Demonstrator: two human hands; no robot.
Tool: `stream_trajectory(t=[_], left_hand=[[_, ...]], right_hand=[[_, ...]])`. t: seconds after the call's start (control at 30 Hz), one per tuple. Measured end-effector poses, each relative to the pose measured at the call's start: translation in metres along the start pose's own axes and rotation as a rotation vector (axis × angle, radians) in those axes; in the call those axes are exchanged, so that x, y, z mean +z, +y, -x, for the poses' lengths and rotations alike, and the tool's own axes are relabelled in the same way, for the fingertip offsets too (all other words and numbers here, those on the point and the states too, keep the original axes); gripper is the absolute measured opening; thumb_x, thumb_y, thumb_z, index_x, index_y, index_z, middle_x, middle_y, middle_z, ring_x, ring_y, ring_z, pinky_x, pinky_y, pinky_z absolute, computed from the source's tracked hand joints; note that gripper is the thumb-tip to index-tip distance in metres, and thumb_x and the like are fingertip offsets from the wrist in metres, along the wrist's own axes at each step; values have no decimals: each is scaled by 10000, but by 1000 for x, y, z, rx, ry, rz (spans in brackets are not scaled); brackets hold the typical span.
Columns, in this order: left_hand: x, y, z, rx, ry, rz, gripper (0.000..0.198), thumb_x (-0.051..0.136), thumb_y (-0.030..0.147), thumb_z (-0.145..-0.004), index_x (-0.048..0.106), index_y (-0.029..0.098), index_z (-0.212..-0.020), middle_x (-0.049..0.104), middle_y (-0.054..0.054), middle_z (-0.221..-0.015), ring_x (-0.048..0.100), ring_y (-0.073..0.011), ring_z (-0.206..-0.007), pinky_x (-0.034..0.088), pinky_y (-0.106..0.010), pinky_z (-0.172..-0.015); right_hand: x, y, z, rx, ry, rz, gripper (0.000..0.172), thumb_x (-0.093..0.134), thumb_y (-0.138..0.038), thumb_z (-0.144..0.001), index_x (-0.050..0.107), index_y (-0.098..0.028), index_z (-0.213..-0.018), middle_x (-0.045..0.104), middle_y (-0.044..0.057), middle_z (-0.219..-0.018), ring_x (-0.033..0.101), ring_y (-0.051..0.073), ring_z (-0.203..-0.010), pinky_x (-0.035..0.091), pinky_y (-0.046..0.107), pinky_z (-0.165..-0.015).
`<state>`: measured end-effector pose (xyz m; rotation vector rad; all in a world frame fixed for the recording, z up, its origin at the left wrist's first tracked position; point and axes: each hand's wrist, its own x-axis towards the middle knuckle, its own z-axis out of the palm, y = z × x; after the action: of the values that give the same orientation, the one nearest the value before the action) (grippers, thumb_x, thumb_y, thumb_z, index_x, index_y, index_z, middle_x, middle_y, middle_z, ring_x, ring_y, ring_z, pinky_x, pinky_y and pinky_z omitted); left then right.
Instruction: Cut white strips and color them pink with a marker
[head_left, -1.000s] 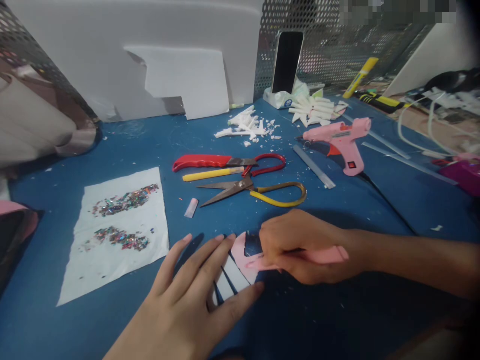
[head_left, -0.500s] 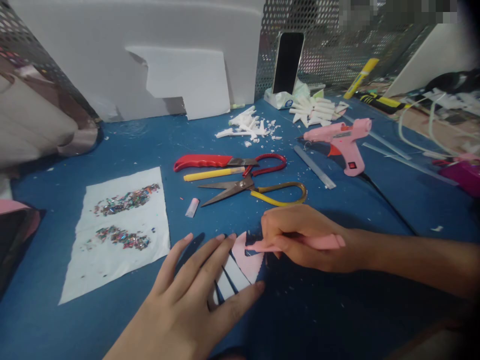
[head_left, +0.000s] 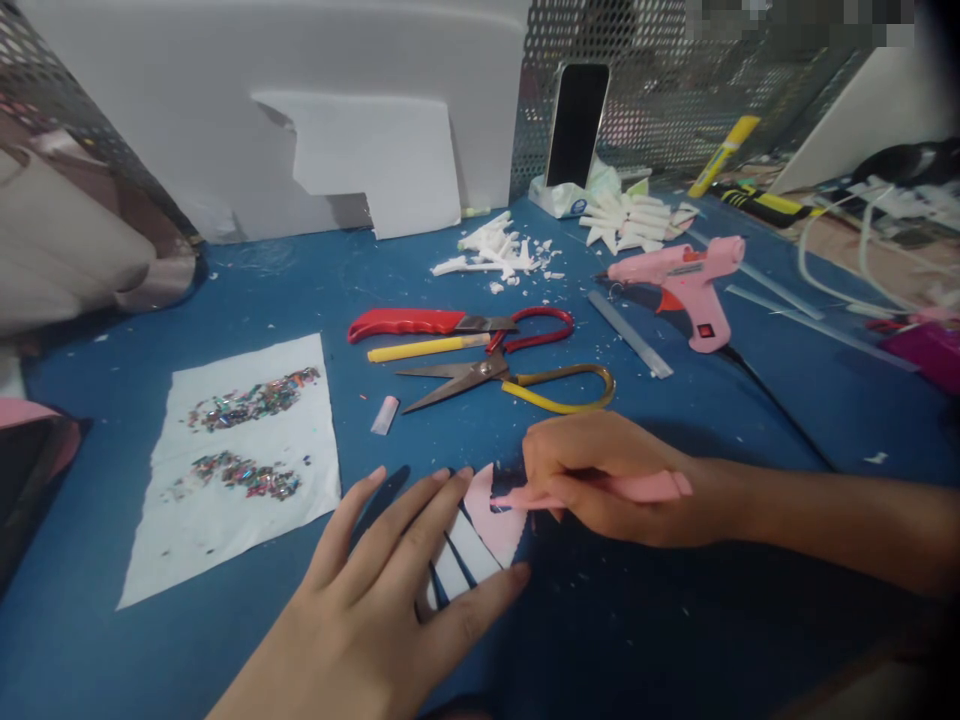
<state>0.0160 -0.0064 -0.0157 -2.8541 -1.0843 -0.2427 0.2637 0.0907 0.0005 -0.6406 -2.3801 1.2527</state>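
Since a second ago, the pink marker (head_left: 651, 487) has moved up to the notch in the cutout (head_left: 496, 527).
The right hand (head_left: 600, 460) grips it near the tip, for control I'd guess; the left hand (head_left: 390, 575), spread open, seems to pin the cutout to the blue table (head_left: 637, 640).

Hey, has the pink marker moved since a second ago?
Yes, slightly: the pink marker has shifted forward, closer to the yellow-handled scissors.

Single head-worn view faces forward and down, close over the left hand (head_left: 379, 590), right hand (head_left: 592, 455) and blue tabletop (head_left: 292, 290).
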Motion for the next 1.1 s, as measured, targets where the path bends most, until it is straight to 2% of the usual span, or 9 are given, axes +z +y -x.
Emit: stream_trajectory(t=[0.13, 0.33, 0.47, 0.63, 0.73, 0.87, 0.97, 1.1], left_hand=[[0, 0, 0, -2, -4, -1, 611, 361, 669, -889, 311, 387, -1429, 347, -149, -1473, 236, -343, -1411, 149, -602, -1088], [1, -1, 0, 13, 12, 1, 614, 378, 671, -883, 325, 386, -1424, 346, -133, -1474, 217, -331, -1415, 126, -579, -1101], [1, -2, 0, 13, 9, -1, 624, 377, 678, -878, 321, 385, -1426, 351, -139, -1471, 212, -342, -1418, 132, -590, -1096], [2, -1, 1, 10, -8, -1, 602, 368, 673, -885, 328, 398, -1419, 347, -141, -1473, 253, -337, -1401, 146, -599, -1088], [2, -1, 1, 9, 1, -1, 609, 364, 677, -883, 325, 394, -1421, 354, -145, -1469, 257, -345, -1400, 154, -604, -1082], [2, -1, 1, -1, 18, 13, 571, 337, 656, -902, 356, 393, -1408, 351, -143, -1471, 253, -342, -1402, 160, -606, -1080], [3, -2, 1, 8, 24, 3, 580, 359, 665, -892, 354, 397, -1407, 350, -125, -1478, 258, -339, -1399, 144, -594, -1092], [4, -2, 1, 4, 22, -10, 599, 346, 683, -883, 337, 403, -1414, 342, -109, -1488, 272, -337, -1393, 140, -593, -1097]], right_hand=[[0, 0, 0, 15, 27, -7, 210, 435, -180, -940, 440, -163, -730, 496, -21, -703, 451, 80, -633, 354, 226, -597], [0, 2, 1, -8, -81, -108, 233, 430, -214, -956, 481, -151, -738, 507, -14, -690, 467, 81, -628, 380, 213, -592], [-1, 2, 3, 84, -81, -175, 198, 446, -259, -970, 534, -147, -832, 552, -2, -726, 515, 94, -654, 419, 222, -616], [-3, 0, 1, 145, -121, -311, 298, 434, -319, -985, 530, -140, -768, 539, -10, -681, 552, 92, -626, 432, 208, -577], [-4, -1, 0, 197, -98, -291, 236, 497, -322, -961, 567, -135, -836, 583, -1, -726, 559, 96, -660, 421, 206, -583], [-4, -2, -1, 167, -145, -348, 335, 462, -368, -975, 567, -122, -773, 587, 2, -673, 557, 91, -605, 408, 204, -552], [-4, -1, -1, 189, -125, -317, 280, 497, -361, -961, 589, -124, -846, 606, 9, -721, 565, 99, -650, 417, 210, -581], [-5, 0, -2, 176, -162, -352, 316, 482, -380, -967, 583, -126, -809, 591, 2, -686, 538, 90, -602, 392, 203, -543]])
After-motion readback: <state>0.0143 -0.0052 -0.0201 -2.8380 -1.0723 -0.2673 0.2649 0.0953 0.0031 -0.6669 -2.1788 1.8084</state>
